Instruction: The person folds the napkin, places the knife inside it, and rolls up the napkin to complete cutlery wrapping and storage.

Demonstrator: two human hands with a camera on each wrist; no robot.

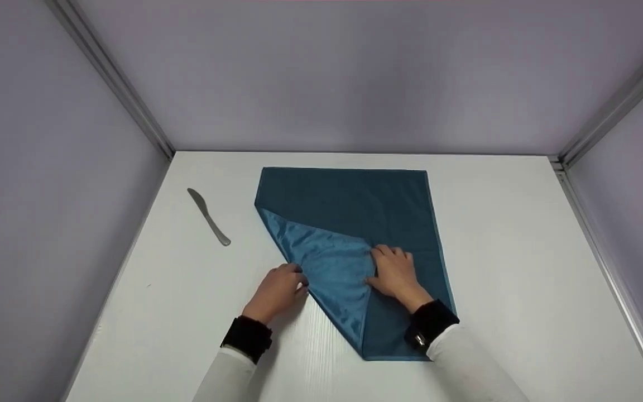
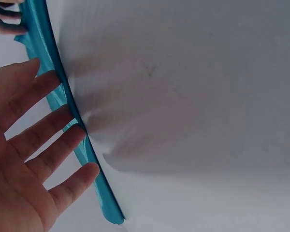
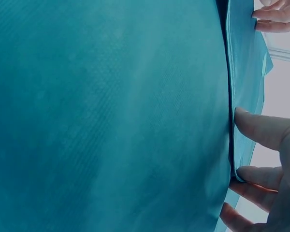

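left hand (image 1: pixel 278 290): flat, fingers spread | right hand (image 1: pixel 395 272): palm down, fingers straight

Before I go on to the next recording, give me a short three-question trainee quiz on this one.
1. True or false: the knife lies on the teal cloth.
2. Which hand presses the tip of the folded-in corner flap? A) left hand B) right hand
3. Fill in: the left hand touches the flap along its folded ____ .

Key:
1. False; it lies on the white table, apart from the cloth, to the left of it.
2. B, the right hand.
3. Edge.
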